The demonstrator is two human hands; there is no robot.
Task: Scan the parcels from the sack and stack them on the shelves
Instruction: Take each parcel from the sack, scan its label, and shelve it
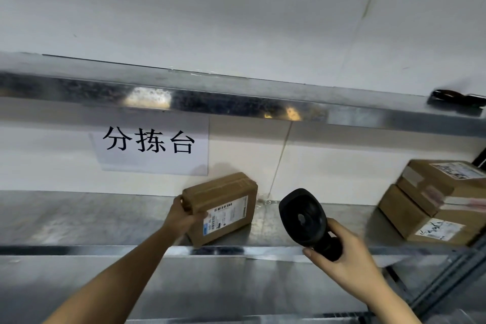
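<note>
Cardboard parcel sits on the metal shelf, our left hand gripping its end to keep the label facing us, while our right hand wraps the black scanner, seemingly held clear beside it.

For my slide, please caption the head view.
Left hand holds a parcel on the steel shelf while right hand grips a scanner.

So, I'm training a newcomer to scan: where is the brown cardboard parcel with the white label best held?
Probably its short left end, from the left, as the left hand does. The white label on the brown cardboard parcel faces front, so an end grip leaves the barcode clear for the black handheld scanner.
</note>
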